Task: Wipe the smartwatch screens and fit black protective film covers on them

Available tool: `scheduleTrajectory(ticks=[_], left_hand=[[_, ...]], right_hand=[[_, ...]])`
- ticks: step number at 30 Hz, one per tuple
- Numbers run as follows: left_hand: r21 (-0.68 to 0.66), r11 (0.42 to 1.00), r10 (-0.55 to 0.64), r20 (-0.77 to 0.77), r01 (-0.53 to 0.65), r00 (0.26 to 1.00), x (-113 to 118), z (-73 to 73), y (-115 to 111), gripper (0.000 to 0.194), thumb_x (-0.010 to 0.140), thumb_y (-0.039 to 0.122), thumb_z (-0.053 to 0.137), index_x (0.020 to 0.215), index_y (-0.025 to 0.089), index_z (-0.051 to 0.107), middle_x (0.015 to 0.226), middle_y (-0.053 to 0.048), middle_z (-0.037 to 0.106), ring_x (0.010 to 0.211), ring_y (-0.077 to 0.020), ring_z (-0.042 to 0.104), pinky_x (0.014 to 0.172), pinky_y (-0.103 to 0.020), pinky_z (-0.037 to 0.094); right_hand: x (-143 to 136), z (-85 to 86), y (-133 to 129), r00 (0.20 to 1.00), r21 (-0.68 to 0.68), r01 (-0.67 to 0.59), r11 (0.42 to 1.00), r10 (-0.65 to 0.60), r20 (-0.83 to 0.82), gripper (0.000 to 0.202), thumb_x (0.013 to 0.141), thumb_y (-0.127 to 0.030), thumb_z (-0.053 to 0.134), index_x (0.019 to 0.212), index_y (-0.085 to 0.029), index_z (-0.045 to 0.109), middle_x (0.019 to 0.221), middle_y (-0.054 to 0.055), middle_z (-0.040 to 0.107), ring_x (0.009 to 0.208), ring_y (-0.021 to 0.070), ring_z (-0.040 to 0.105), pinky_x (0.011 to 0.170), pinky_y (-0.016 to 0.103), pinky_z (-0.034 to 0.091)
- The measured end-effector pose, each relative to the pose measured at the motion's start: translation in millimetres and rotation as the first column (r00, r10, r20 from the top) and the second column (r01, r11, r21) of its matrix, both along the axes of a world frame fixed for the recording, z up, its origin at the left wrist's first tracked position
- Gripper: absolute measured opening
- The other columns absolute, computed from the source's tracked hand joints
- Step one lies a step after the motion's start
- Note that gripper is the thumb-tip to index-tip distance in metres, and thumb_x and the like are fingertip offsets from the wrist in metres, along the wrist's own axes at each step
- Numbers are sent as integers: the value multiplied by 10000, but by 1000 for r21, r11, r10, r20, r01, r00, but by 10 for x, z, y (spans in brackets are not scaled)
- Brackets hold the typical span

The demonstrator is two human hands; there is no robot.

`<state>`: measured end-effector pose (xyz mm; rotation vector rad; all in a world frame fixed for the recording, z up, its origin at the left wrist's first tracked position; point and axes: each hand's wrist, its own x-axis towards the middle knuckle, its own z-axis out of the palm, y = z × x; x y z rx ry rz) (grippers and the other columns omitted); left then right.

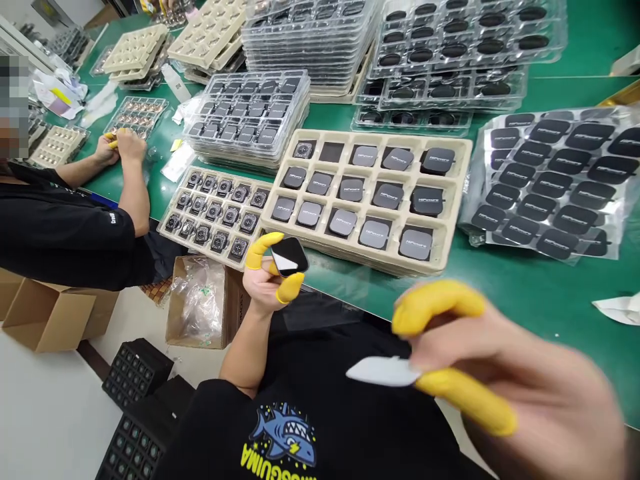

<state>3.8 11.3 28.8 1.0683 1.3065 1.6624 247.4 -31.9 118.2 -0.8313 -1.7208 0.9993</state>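
Note:
My left hand, with yellow finger cots, is closed on a smartwatch body, gripping it by its edges. The dark glass face points up and carries a bright white reflection. Nearer the camera on the right, my right hand also wears yellow finger cots. It pinches a thin whitish film-like piece, seen nearly edge-on. Beyond both hands lies a beige tray of watch bodies with grey printed covers; one compartment in its back row holds no watch. Left of it, another beige tray holds watches with their backs up.
Clear trays of watches, stacked plastic trays and trays of dark ovals stand behind. Sheets of black stickers lie right, near white paper. A co-worker's hands work at left. A cardboard box stands below the table edge.

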Motion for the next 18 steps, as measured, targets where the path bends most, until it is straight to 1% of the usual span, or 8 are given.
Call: scheduleTrajectory(ticks=[2,3,5,7,10,13,15,18], left_hand=[[40,991,-127,-9,127,992,24,8,-27,768,621,714,1044,1192,272,785,433,139,437,369,-100,457,459,-260,472],[81,978,-192,-7,192,981,53,16,-30,711,665,650,1053,1207,275,786,438,140,443,370,-95,464,461,-247,478],[207,931,-307,-7,301,952,135,35,-13,636,753,517,1049,1280,290,774,463,141,480,383,-79,481,485,-215,492],[351,858,-395,-19,376,919,220,50,23,598,837,408,1011,1363,308,747,497,142,532,403,-58,491,514,-176,494],[431,779,-495,-21,455,869,287,56,64,582,900,287,959,1431,313,724,552,136,603,426,-30,498,553,-133,494],[386,784,-535,24,486,844,268,37,62,575,918,251,938,1450,304,724,550,134,595,422,-25,474,533,-120,470],[349,809,-520,51,473,853,236,16,49,569,903,289,956,1429,298,739,519,138,561,416,-34,460,509,-126,457],[298,853,-472,85,429,878,204,-6,41,603,823,332,1024,1368,286,771,506,140,538,422,-41,447,505,-146,470]], right_hand=[[55,93,208,999,-43,49,998,-50,-21,225,1123,-428,685,966,-282,754,985,128,724,861,246,744,660,393,637],[53,137,328,999,-70,40,997,-42,-24,243,1113,-453,709,959,-273,761,988,120,732,890,249,752,696,399,647],[7,224,568,999,-150,-41,988,40,-10,309,1077,-523,767,929,-253,774,1003,96,747,913,243,753,730,393,649],[-60,303,770,990,-263,-137,955,144,7,377,1031,-586,814,893,-237,781,1062,91,766,940,248,748,744,388,638],[-140,378,952,963,-399,-240,885,270,22,403,978,-607,846,858,-229,776,1103,90,768,970,254,726,764,382,606],[-176,387,1021,944,-457,-274,847,327,40,371,942,-564,879,839,-228,761,1049,69,756,919,226,692,726,349,562],[-188,374,1040,941,-487,-281,827,338,30,363,910,-544,908,833,-225,753,1060,69,760,937,232,696,727,342,560],[-202,354,1053,940,-523,-294,800,341,-6,373,885,-546,924,835,-221,745,1082,75,769,984,252,717,800,363,595]])
